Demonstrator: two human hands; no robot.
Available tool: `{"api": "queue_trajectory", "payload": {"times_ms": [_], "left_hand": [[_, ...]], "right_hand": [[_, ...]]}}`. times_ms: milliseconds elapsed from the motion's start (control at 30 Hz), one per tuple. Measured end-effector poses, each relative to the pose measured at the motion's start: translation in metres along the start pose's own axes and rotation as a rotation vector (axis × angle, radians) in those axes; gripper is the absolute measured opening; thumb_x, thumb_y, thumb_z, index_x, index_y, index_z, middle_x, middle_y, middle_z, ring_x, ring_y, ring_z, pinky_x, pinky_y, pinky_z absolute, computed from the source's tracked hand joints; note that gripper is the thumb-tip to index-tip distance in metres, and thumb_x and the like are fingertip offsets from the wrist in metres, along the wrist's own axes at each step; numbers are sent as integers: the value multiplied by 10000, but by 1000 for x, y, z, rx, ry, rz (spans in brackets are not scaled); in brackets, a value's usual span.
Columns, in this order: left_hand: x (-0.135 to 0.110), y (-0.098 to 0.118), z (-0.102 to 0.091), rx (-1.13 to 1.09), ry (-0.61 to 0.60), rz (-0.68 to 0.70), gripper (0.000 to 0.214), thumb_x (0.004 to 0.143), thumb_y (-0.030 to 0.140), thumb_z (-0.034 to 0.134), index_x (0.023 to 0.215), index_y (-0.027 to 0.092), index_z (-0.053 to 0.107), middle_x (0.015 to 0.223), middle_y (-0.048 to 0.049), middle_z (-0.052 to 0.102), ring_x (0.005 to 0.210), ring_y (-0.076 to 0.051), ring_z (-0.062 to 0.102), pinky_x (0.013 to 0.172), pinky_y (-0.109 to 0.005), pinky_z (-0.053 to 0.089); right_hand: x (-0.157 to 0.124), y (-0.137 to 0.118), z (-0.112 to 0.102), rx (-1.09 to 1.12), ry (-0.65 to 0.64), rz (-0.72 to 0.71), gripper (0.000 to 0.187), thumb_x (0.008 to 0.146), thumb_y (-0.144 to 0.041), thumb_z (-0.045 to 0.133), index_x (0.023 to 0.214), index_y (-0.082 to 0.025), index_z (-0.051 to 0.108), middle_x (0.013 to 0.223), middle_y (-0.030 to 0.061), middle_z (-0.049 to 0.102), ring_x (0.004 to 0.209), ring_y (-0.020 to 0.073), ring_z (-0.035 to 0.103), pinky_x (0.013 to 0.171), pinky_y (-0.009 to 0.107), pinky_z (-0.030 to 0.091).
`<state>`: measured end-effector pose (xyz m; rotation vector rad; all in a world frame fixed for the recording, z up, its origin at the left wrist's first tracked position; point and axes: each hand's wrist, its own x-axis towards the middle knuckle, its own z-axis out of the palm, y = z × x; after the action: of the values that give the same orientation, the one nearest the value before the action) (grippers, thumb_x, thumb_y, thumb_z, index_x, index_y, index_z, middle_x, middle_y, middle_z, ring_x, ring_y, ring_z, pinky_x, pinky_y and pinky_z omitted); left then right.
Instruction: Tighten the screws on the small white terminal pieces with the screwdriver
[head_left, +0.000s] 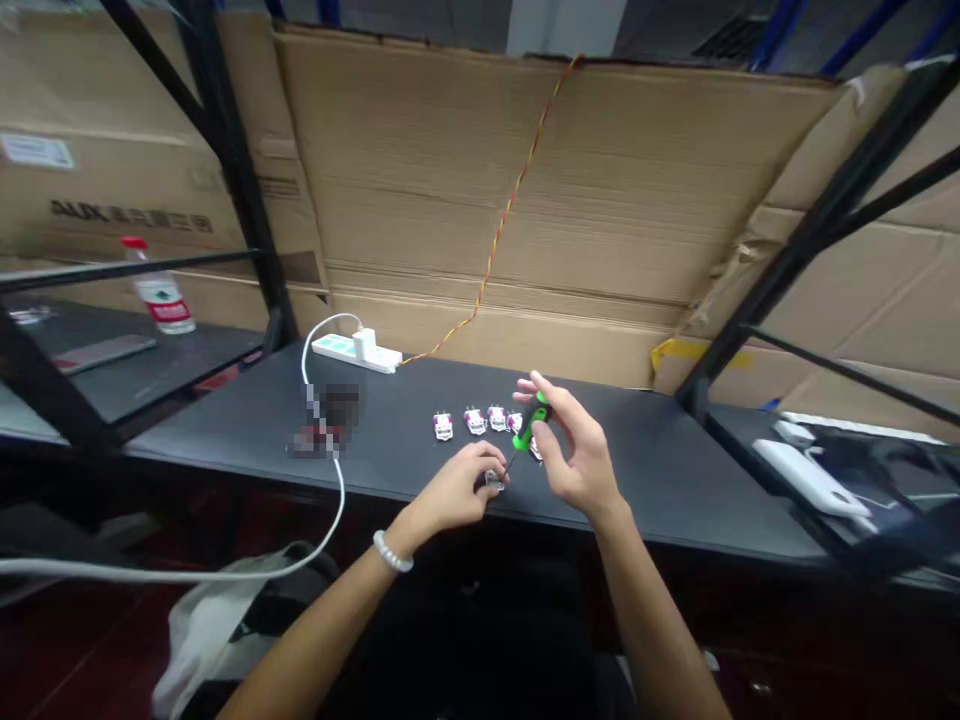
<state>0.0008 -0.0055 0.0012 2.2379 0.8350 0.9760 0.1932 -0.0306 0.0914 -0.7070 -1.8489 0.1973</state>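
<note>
My left hand (457, 490) pinches a small white part (493, 481) against the black table (660, 480) near its front edge; a pearl bracelet circles that wrist. My right hand (574, 445) grips a green-and-black screwdriver (531, 424), its thin tip angled down to the small part. Just behind the hands, several small white-and-pink parts (474, 421) lie in a row on the table.
A white power strip (355, 351) with a plugged-in charger and white cable (330, 520) sits at the back left, beside a blurred object (330, 420). A water bottle (159, 290) stands on the left shelf. White devices (810, 475) lie on the right shelf. Cardboard walls the back.
</note>
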Motion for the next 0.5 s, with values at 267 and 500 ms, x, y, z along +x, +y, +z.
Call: {"api": "queue_trajectory", "payload": {"times_ms": [267,500], "left_hand": [[0,2,-2,11,-5,-13,294,843,33,661,1073,216,681,1185,-72,693,1162,-265,616,1106,-427,488],[0,1,-1,16,-1,-11,287,839,29,660,1053,221,673,1159,-71,696,1146,-263,621,1086,-414,494]], "right_hand": [[6,-3,2,-188,79,-43,435,944,-300,752,1373,-290,679,1117,83,683,893,218,685,779,381,628],[8,-5,3,-97,32,4,394,998,-245,657,1390,-285,652,1197,91,728,1012,237,731,897,410,630]]}}
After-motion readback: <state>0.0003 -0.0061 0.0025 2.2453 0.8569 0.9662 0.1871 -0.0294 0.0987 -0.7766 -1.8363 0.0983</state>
